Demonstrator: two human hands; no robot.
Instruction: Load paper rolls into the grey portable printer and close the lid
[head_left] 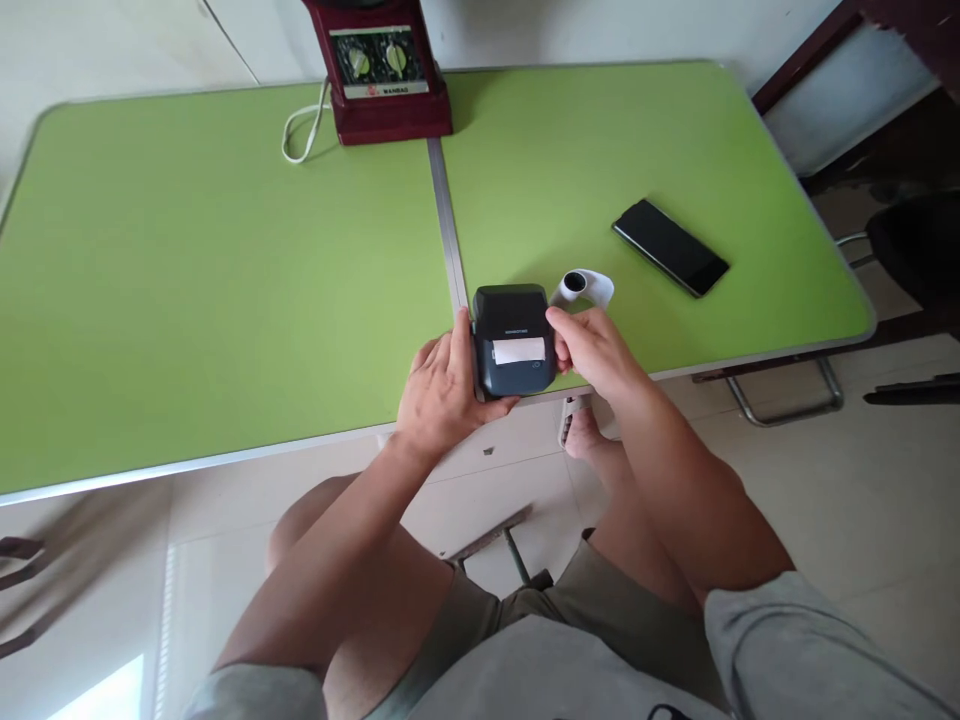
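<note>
A small dark receipt printer (512, 340) sits at the near edge of the green table (225, 290), with a strip of white paper showing in its slot. My left hand (442, 390) wraps around its left side and front corner. My right hand (592, 345) grips its right side, thumb and fingers pressed on the casing. A white paper roll (583, 288) lies just behind my right hand, touching or nearly touching the printer's back right corner.
A black phone (670, 247) lies face up to the right. A dark red appliance base (382, 70) with two knobs and a white cord (304, 130) stands at the far edge. A metal seam (444, 215) runs down the table's middle. A dark chair (915, 240) stands at the right.
</note>
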